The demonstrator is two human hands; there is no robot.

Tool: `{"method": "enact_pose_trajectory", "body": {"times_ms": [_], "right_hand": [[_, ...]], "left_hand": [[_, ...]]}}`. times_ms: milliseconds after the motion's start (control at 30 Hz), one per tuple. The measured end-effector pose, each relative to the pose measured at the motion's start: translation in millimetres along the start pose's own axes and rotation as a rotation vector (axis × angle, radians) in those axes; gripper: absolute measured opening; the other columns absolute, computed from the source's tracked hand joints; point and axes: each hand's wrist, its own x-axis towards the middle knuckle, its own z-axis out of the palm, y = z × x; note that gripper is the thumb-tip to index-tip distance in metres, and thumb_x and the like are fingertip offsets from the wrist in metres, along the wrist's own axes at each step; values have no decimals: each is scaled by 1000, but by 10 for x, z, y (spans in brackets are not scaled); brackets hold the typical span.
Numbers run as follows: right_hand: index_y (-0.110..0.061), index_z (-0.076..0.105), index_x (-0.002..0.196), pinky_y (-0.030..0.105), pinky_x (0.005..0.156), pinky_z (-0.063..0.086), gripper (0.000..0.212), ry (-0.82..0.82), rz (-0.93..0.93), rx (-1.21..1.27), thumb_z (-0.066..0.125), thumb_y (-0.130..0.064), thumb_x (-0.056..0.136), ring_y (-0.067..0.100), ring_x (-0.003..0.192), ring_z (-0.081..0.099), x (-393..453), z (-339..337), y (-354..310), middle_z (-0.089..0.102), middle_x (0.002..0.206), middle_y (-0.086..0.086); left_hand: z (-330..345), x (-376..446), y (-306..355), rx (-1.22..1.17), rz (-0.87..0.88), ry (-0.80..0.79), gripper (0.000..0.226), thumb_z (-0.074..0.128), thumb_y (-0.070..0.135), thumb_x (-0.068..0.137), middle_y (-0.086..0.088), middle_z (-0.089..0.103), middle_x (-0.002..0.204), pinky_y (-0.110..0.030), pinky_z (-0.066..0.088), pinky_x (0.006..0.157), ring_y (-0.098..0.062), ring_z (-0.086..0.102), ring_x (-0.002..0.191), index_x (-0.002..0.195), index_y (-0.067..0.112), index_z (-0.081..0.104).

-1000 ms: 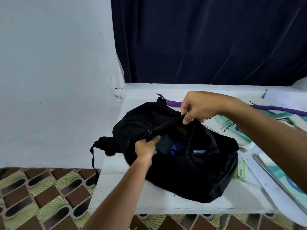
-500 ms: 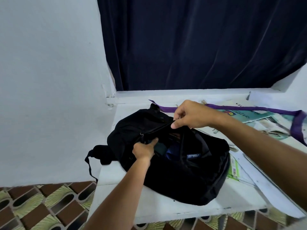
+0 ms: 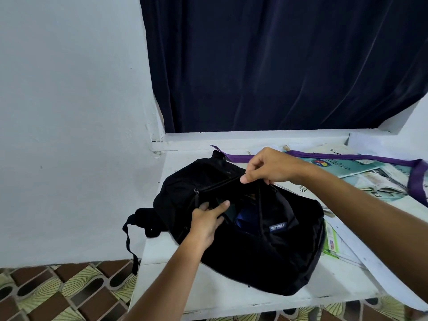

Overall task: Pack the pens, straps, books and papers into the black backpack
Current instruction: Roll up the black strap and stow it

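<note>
The black backpack [image 3: 243, 228] lies on its back on the white worktop [image 3: 231, 300], its main compartment unzipped and gaping toward the camera. The right hand [image 3: 268, 166] pinches the upper edge of the opening between thumb and curled fingers, its grip grasping the fabric and lifting that lip up. The left hand [image 3: 206, 222] rests at the lower left edge of the opening with its fingers fairly straight, the tips reaching just inside the mouth; its grip looks released, touching the fabric rather than clasping it, though the dark cloth makes that hard to judge. Inside the compartment something blue [image 3: 245, 220] shows, just beside a small label [image 3: 278, 227] sewn to the bag. A black shoulder strap [image 3: 129, 242] trails off the worktop's left edge toward the patterned floor tiles [image 3: 58, 293]. Behind and to the right of the backpack, a purple strap [image 3: 361, 157] runs across a spread of books and papers [image 3: 354, 167]; more papers [image 3: 333, 242] poke out from under the bag's right side. A dark curtain [image 3: 278, 66] hangs behind.
</note>
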Motion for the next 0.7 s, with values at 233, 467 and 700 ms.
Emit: {"method": "enact_pose_trajectory", "body": {"times_ms": [233,467,700], "right_hand": [[-15,70,66,21,51,39,22,-13,-4,29,80,-31,77,14,56,45,21,54,-1,55,56,-7],[-21,69,61,23,53,39,23,-22,-5,48,81,-33,76,12,56,45,54,93,13,54,55,-9],[-22,67,57,23,51,39,26,-25,-20,60,82,-31,76,13,55,46,59,98,39,54,54,-9]], "left_hand": [[60,-185,12,-167,3,-28,34,68,5,88,-13,71,112,-37,48,102,-22,68,104,121,2,59],[43,-200,52,-572,-117,-76,95,50,59,89,-23,21,158,-47,16,121,-35,23,146,154,3,11],[49,-238,-45,-624,-31,-117,121,41,81,67,-19,3,162,-48,7,122,-31,7,150,154,5,4]]}}
